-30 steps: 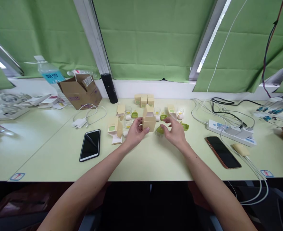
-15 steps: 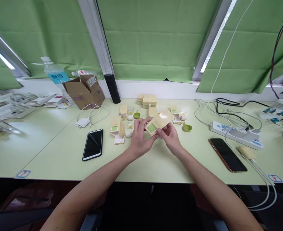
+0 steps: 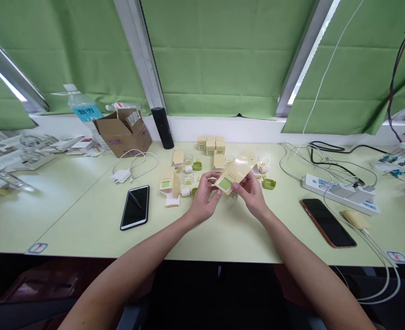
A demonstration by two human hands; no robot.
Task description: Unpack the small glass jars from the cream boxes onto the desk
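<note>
Since a second ago, the right hand (image 3: 254,197) has come across from beside a green piece and now pinches the beige carton (image 3: 235,173), thumb in front. Left-hand (image 3: 203,204) fingers curl at the carton's left end, the thumb apart; whether they grip it I cannot tell. Tilted above the middle of the table (image 3: 223,238), the carton shows a green window; its contents are hidden.

Three small boxes (image 3: 210,146) stand grouped at the back. Around the hands are at least three green trays (image 3: 269,184), two of them fully visible, and at least three clear cups (image 3: 188,159) with yellow inside. Further left, a brown cardboard box (image 3: 123,134) gapes, its inside unseen. Two phones (image 3: 135,207) flank the forearms; between them, tabletop runs to the front edge, which both forearms cross.
</note>
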